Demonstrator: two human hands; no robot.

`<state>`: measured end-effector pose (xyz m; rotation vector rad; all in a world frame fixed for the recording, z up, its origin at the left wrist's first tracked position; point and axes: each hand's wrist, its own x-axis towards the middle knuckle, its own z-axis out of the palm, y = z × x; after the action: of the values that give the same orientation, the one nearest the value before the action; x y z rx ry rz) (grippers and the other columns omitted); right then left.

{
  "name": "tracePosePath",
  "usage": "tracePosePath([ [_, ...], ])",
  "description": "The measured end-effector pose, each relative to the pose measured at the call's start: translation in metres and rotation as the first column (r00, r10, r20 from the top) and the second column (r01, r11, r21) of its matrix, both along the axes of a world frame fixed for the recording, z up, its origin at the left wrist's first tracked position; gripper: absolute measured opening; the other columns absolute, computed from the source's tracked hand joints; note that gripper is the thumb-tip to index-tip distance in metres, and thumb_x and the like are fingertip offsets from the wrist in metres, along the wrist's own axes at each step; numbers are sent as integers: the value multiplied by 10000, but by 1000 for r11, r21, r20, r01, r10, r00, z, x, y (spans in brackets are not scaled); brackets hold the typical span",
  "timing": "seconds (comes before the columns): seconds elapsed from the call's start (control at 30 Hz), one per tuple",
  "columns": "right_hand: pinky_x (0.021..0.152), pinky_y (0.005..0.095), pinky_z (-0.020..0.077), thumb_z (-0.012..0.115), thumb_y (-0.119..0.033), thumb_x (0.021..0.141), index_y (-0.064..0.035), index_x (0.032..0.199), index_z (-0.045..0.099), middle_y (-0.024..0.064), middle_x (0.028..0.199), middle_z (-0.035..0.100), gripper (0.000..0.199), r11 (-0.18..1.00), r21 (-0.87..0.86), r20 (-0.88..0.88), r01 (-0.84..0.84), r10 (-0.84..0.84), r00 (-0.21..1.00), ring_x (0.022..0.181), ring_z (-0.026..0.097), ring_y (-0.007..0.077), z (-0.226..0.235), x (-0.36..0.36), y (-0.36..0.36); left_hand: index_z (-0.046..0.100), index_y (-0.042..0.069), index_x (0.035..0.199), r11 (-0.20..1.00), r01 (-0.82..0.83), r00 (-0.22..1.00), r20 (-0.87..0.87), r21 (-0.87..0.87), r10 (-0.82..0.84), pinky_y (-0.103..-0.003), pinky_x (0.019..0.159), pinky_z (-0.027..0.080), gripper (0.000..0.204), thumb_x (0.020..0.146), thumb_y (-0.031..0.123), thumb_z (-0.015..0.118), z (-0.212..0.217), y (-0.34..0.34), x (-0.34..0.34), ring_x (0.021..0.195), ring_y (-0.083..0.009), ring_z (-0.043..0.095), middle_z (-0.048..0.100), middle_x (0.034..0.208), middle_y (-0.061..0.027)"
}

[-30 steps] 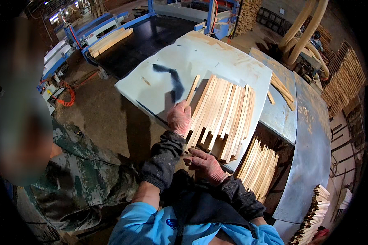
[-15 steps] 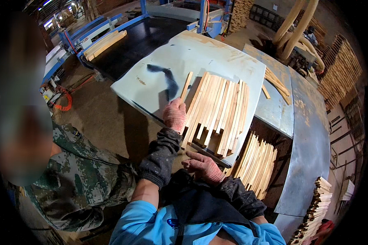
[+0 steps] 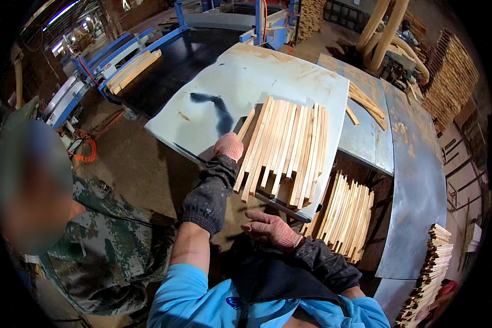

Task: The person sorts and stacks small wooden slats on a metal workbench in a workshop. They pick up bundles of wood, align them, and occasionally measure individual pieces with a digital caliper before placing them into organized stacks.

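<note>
A fan of several pale wooden slats (image 3: 287,148) lies on a light blue-grey table (image 3: 246,82), their near ends hanging over its front edge. My left hand (image 3: 228,146), in a pink knit glove and dark sleeve guard, rests against the left side of the slats, fingers curled at the leftmost strip. My right hand (image 3: 270,227), gloved the same way, hovers below the table's front edge with fingers spread, holding nothing and just short of the slats' near ends.
A person in a camouflage jacket (image 3: 109,246) stands close at my left. More slats are stacked below the table (image 3: 345,215) and at lower right (image 3: 429,273). A steel bench (image 3: 415,164) runs along the right; a blue-framed machine (image 3: 147,60) stands behind.
My left hand has slid slightly forward along the left edge of the slats. My right hand has stayed low by the table's front edge. The slat pile looks unchanged.
</note>
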<state>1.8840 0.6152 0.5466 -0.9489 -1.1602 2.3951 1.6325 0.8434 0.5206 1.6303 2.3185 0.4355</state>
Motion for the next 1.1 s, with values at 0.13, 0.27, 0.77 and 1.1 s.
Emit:
tracePosePath([
  [0.13,1109,332,532,639,-213,1109,76,1623,389,162,1453,668,641,999,43,4,25,-25,1000,1318,648,199,1,6,-2,719,36,1249,992,31,999,34,-126,-27,-538,1009,565,384,917,224,682,0,-13,-6,1210,-462,686,718,1270,-276],
  [0.27,1126,324,516,649,-236,1103,82,1615,400,166,1477,656,652,997,42,-48,63,-61,997,1325,643,202,-19,10,-1,669,11,1187,990,20,992,125,-139,-2,-540,992,534,400,890,278,675,26,-63,-7,1168,-510,647,703,1214,-289],
  [0.77,1097,336,528,646,-201,1106,34,1626,414,148,1410,709,617,1000,15,-31,21,-20,999,1299,662,194,-32,5,7,731,43,1222,973,-182,929,350,141,123,-448,852,576,353,928,239,718,-33,-179,-22,922,-354,739,772,1033,-195],
  [1.1,1045,303,535,673,-230,1089,51,1613,438,110,1329,734,640,998,6,-61,65,-65,996,1179,676,155,-27,5,10,714,-27,1158,930,-353,410,911,106,52,-263,618,550,253,1030,185,665,-10,-180,-5,718,-125,660,695,904,-33],
])
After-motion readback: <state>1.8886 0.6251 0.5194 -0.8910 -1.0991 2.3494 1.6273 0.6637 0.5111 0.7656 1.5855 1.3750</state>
